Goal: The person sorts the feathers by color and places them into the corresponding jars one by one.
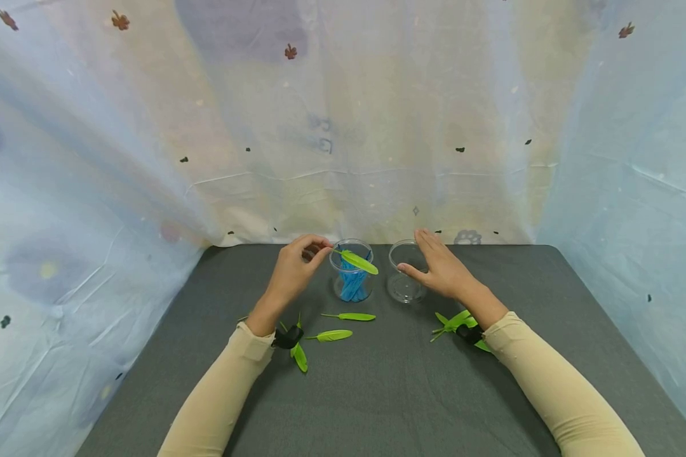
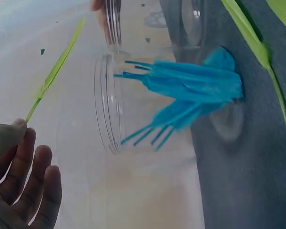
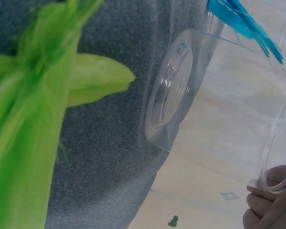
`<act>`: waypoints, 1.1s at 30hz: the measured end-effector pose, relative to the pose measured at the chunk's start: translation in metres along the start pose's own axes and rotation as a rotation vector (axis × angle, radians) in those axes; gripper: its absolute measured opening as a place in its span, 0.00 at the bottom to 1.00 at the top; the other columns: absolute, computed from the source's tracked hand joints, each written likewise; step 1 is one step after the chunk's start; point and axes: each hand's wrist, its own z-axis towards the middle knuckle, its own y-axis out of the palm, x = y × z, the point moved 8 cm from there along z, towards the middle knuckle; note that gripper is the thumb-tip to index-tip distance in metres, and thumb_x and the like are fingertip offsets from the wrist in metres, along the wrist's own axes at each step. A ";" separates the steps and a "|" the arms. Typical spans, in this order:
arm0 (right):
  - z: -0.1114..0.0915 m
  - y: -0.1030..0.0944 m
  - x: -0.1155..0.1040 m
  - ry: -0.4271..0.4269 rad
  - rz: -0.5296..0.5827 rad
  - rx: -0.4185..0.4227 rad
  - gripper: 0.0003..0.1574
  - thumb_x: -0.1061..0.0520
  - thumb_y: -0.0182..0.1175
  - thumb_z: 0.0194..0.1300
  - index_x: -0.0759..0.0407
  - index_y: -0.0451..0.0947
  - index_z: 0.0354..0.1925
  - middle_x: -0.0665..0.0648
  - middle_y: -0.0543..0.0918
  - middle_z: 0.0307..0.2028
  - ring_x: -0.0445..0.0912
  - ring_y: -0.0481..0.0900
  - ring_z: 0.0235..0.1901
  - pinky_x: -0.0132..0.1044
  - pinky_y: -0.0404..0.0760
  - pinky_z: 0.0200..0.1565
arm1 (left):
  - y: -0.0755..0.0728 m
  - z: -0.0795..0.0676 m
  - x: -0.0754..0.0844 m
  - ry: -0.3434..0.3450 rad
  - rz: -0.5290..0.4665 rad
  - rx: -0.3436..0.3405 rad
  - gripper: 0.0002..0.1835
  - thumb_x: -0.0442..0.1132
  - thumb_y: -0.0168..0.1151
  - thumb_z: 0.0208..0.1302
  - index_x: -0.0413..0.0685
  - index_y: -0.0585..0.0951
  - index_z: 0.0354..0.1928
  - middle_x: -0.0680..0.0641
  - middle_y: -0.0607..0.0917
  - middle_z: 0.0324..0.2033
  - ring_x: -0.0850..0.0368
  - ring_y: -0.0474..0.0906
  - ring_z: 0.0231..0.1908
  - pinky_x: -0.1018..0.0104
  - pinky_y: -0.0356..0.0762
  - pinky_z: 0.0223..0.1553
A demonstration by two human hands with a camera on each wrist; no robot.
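Observation:
My left hand [image 1: 298,265] pinches a green feather [image 1: 359,262] by its quill between thumb and forefinger. The feather lies slantwise above the mouth of a clear jar [image 1: 337,282] that holds several blue feathers [image 1: 353,284]. In the left wrist view, the held feather [image 2: 57,71] points up and away from the jar's rim. At the rim of a second clear jar [image 1: 406,293], my right hand [image 1: 443,266] has its fingers straight and the thumb spread apart. The right wrist view shows its fingertips [image 3: 257,202] right at that rim.
Two green feathers [image 1: 334,335] lie on the dark grey table [image 1: 377,393] before the jars. More green feathers [image 1: 299,357] lie under my left wrist, and a bunch of green feathers [image 1: 454,321] lies by my right wrist. A patterned curtain [image 1: 377,127] hangs behind the table.

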 end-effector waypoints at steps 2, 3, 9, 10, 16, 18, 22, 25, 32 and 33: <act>-0.001 -0.001 0.000 0.000 0.000 0.003 0.66 0.23 0.54 0.77 0.61 0.38 0.87 0.67 0.44 0.86 0.64 0.40 0.85 0.65 0.43 0.82 | 0.002 0.003 0.002 -0.001 -0.011 0.014 0.08 0.41 0.68 0.78 0.49 0.88 0.52 0.48 0.89 0.46 0.54 0.86 0.43 0.56 0.86 0.45; -0.001 -0.001 0.000 0.001 0.001 0.002 0.66 0.23 0.54 0.77 0.61 0.38 0.87 0.67 0.44 0.86 0.64 0.40 0.85 0.65 0.43 0.82 | 0.003 0.005 0.003 0.000 -0.020 0.020 0.08 0.41 0.68 0.78 0.48 0.88 0.52 0.47 0.89 0.46 0.53 0.86 0.43 0.56 0.86 0.45; -0.001 -0.001 -0.001 0.001 0.004 -0.001 0.66 0.23 0.54 0.77 0.60 0.38 0.87 0.66 0.43 0.86 0.63 0.39 0.85 0.65 0.43 0.82 | 0.009 0.014 0.009 -0.004 -0.057 0.067 0.07 0.39 0.68 0.78 0.47 0.87 0.52 0.47 0.89 0.46 0.53 0.86 0.42 0.57 0.86 0.44; -0.001 -0.002 -0.002 0.001 0.006 -0.002 0.66 0.23 0.54 0.77 0.61 0.38 0.87 0.66 0.43 0.86 0.63 0.39 0.85 0.64 0.42 0.82 | 0.010 0.015 0.010 -0.004 -0.059 0.076 0.07 0.39 0.68 0.78 0.46 0.87 0.52 0.47 0.89 0.45 0.53 0.86 0.42 0.57 0.86 0.44; 0.000 -0.001 -0.002 0.002 0.003 -0.006 0.67 0.23 0.54 0.77 0.63 0.39 0.87 0.67 0.44 0.86 0.65 0.39 0.85 0.65 0.42 0.82 | 0.015 0.025 0.016 0.007 -0.038 0.103 0.07 0.41 0.69 0.77 0.47 0.88 0.49 0.48 0.91 0.43 0.54 0.86 0.40 0.57 0.86 0.43; 0.000 -0.002 -0.001 0.002 0.001 -0.004 0.67 0.24 0.54 0.77 0.64 0.40 0.87 0.68 0.44 0.86 0.64 0.39 0.85 0.65 0.42 0.82 | 0.019 0.029 0.018 0.011 -0.022 0.097 0.07 0.42 0.69 0.77 0.48 0.89 0.49 0.48 0.91 0.43 0.55 0.85 0.40 0.57 0.86 0.42; -0.001 -0.004 -0.003 0.002 0.008 -0.002 0.66 0.25 0.55 0.77 0.64 0.40 0.87 0.67 0.45 0.86 0.64 0.39 0.85 0.66 0.44 0.82 | 0.027 0.034 0.022 0.017 -0.007 0.083 0.07 0.42 0.70 0.77 0.50 0.89 0.50 0.49 0.91 0.43 0.56 0.85 0.39 0.58 0.86 0.43; -0.002 -0.005 -0.005 0.004 0.014 -0.002 0.66 0.25 0.55 0.77 0.63 0.40 0.87 0.67 0.45 0.86 0.64 0.39 0.85 0.66 0.45 0.81 | 0.033 0.035 0.026 0.022 0.006 0.073 0.07 0.43 0.70 0.77 0.50 0.89 0.50 0.49 0.91 0.43 0.56 0.85 0.38 0.58 0.86 0.42; 0.000 -0.003 -0.004 0.007 0.003 -0.008 0.67 0.24 0.54 0.77 0.65 0.40 0.87 0.69 0.45 0.86 0.66 0.40 0.85 0.67 0.44 0.81 | 0.048 0.037 0.028 0.010 0.062 0.054 0.07 0.44 0.69 0.77 0.52 0.89 0.50 0.51 0.91 0.44 0.58 0.84 0.37 0.60 0.87 0.41; 0.000 -0.003 -0.004 0.006 0.002 -0.006 0.67 0.24 0.55 0.77 0.65 0.41 0.86 0.69 0.45 0.86 0.66 0.40 0.85 0.67 0.44 0.81 | 0.049 0.037 0.029 0.010 0.068 0.053 0.07 0.44 0.69 0.77 0.52 0.89 0.50 0.51 0.91 0.44 0.58 0.84 0.37 0.60 0.87 0.41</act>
